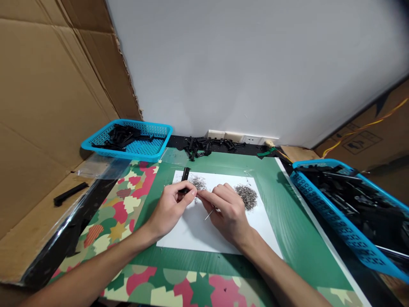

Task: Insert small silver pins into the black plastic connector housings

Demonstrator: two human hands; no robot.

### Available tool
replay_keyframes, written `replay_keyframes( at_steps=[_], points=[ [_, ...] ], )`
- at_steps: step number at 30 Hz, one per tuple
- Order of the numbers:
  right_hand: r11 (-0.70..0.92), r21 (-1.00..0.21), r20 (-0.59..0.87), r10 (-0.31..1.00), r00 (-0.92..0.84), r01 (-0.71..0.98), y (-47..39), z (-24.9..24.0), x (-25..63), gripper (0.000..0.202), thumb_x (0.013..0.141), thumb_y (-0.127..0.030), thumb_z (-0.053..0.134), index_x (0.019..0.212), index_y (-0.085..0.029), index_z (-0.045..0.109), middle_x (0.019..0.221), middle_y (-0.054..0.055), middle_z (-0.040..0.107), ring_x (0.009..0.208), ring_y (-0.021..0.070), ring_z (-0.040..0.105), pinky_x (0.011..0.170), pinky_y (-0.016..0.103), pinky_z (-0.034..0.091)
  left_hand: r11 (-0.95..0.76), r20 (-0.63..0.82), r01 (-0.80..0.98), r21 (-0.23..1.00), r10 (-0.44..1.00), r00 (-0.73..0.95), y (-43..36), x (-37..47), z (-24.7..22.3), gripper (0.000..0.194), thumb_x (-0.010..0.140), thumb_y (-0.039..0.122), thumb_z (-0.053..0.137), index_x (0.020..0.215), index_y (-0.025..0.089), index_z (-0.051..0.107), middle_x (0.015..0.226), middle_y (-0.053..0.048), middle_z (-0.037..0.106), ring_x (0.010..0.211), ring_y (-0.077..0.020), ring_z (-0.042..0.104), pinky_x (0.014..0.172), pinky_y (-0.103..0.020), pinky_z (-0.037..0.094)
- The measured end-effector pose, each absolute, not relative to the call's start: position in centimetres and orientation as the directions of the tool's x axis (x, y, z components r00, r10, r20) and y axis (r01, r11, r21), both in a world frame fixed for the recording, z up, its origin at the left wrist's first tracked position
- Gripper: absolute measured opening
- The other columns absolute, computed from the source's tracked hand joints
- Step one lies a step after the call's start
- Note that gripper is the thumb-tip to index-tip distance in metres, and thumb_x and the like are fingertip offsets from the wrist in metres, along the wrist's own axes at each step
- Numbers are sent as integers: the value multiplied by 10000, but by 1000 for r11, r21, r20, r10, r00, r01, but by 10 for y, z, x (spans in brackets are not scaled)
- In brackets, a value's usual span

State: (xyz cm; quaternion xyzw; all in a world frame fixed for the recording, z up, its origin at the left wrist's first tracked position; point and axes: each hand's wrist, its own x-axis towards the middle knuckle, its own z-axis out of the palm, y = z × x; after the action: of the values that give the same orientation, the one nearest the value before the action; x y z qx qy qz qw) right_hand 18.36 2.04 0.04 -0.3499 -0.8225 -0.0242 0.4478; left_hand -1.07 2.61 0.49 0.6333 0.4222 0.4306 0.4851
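Note:
My left hand (174,207) is closed around a black plastic part (185,174), whose narrow end sticks up past the fingers. Close beside it, my right hand (227,209) is closed on a thin metal rod (208,214) that pokes out below the palm. The fingertips of both hands meet, and whatever lies between them is too small to make out. Under the hands is a white sheet (188,236). On it lie two heaps of tiny metal pieces: a left heap (198,182), partly hidden by the hands, and a right heap (246,197).
A blue basket (143,151) of black parts stands at the back left, another blue basket (332,224) at the right. Loose black parts (198,146) lie along the wall near sockets (251,139). One black piece (70,194) rests on cardboard at left. A green mat (300,238) covers the table.

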Motion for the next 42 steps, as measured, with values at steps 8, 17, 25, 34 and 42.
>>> replay_keyframes(
  at_steps=[8,17,25,34,42],
  points=[
    [702,-492,729,655,-198,515,19,12,187,97,960,-114,669,957,-169,749,662,-29,529,606,122,472,641,293,394,73,-28,-88,994,902,430,26,-11,8,322,1076,517,500,1024,206,566,711,69,296,555,-87,200,494,-221,137],
    [621,-662,632,764,-134,420,17,20,189,87,902,-144,729,864,-199,786,617,-42,532,559,109,471,583,273,382,338,-84,-424,840,853,515,25,-16,17,294,1056,330,366,1346,305,403,742,72,268,543,-93,139,525,-216,141],
    [568,-717,559,815,-153,404,18,20,193,99,947,-185,697,895,-209,778,656,-28,586,591,116,500,598,277,405,353,-112,-320,879,805,582,29,-17,22,243,1105,466,439,983,281,340,764,74,244,535,-78,102,476,-178,86],
    [516,-763,512,850,-124,389,21,16,196,87,942,-204,703,898,-214,776,671,-28,594,597,117,500,589,276,397,132,36,-275,952,847,530,36,-26,19,245,1083,434,537,1026,248,388,740,46,437,600,-99,271,545,-203,218],
    [441,-846,436,896,-85,301,22,16,198,99,961,-256,700,921,-207,775,708,-9,644,615,125,521,581,278,415,-27,52,-63,998,893,446,36,-23,8,257,1066,470,576,1087,218,526,813,10,534,589,-86,358,497,-193,245]
  ],
)
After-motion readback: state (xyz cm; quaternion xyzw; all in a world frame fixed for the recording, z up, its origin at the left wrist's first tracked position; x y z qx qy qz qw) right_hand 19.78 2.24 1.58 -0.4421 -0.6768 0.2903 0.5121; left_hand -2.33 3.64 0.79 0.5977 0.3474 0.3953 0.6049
